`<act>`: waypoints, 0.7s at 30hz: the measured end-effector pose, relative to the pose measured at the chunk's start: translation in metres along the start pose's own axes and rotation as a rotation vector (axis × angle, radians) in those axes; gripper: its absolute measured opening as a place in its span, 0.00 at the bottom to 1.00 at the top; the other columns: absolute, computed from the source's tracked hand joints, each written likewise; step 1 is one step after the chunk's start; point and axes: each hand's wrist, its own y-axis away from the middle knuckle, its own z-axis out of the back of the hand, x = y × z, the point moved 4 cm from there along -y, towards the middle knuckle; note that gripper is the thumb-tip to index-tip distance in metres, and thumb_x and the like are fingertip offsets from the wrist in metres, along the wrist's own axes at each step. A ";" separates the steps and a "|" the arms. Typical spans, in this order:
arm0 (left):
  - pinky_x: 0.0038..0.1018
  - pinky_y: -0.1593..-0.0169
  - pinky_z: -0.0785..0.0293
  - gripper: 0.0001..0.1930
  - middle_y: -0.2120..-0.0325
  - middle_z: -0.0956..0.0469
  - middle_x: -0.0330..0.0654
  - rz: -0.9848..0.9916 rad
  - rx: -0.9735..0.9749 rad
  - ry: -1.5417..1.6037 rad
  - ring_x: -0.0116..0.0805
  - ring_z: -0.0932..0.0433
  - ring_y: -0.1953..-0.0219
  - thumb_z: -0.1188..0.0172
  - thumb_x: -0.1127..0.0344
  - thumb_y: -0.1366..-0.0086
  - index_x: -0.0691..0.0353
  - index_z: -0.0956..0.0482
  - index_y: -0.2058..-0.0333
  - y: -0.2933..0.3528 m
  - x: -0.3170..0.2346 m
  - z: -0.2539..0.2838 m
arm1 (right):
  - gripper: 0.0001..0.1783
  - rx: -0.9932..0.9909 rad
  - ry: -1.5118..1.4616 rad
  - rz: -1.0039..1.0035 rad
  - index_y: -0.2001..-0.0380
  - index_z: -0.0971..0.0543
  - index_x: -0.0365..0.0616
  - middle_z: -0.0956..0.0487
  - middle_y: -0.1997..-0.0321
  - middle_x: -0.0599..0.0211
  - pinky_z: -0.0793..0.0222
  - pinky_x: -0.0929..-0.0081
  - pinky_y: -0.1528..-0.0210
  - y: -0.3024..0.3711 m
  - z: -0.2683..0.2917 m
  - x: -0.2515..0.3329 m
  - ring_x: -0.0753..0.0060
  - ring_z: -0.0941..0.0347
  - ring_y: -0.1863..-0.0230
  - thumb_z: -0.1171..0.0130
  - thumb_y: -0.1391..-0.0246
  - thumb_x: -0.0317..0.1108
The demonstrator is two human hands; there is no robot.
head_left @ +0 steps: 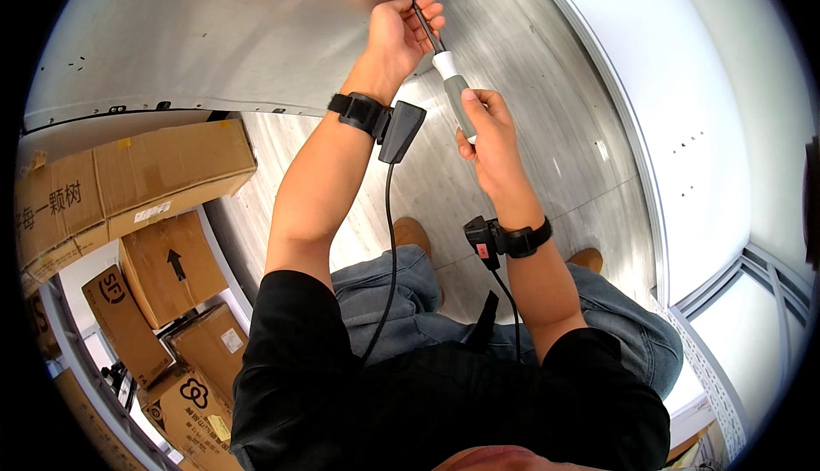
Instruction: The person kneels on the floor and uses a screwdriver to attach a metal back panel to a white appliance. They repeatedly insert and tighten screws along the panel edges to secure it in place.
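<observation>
A screwdriver [459, 99] with a grey and white handle and a dark shaft slants up and to the left. My right hand [493, 138] is wrapped round its handle, thumb laid along the grip. At the upper end of the shaft my left hand [403, 37] is closed, its thumb and fingers bent about the tip. Whatever is pinched there is too small to make out. Both hands are beside the edge of a large grey metal panel [231, 35], which fills the upper left.
Cardboard boxes [171, 159] are stacked at the left, some on a metal-framed rack [226, 257]. A white panel [632, 44] curves along the right. Grey wood-look floor [555, 121] lies below. Cables [391, 249] run from black wrist-worn devices [401, 132] on my arms.
</observation>
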 end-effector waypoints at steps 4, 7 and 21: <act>0.29 0.64 0.32 0.15 0.69 0.22 0.40 -0.015 -0.020 -0.002 0.32 0.26 0.70 0.62 0.65 0.33 0.65 0.27 0.60 -0.002 0.000 0.002 | 0.21 -0.002 0.027 0.021 0.60 0.35 0.38 0.34 0.65 0.66 0.42 0.85 0.84 0.002 -0.002 0.002 0.84 0.40 0.84 0.47 0.41 0.46; 0.28 0.64 0.33 0.15 0.70 0.22 0.40 -0.028 -0.027 -0.028 0.31 0.26 0.71 0.62 0.65 0.33 0.64 0.27 0.60 -0.001 0.001 0.002 | 0.20 0.015 0.024 0.035 0.60 0.35 0.38 0.34 0.66 0.66 0.42 0.85 0.84 0.002 -0.003 0.001 0.84 0.40 0.85 0.48 0.41 0.46; 0.27 0.63 0.33 0.15 0.69 0.23 0.39 -0.039 -0.019 -0.079 0.30 0.27 0.69 0.60 0.64 0.34 0.64 0.26 0.59 0.000 0.000 0.007 | 0.18 -0.006 0.047 0.003 0.61 0.33 0.42 0.33 0.68 0.70 0.45 0.84 0.83 0.003 0.002 0.002 0.83 0.39 0.85 0.48 0.41 0.47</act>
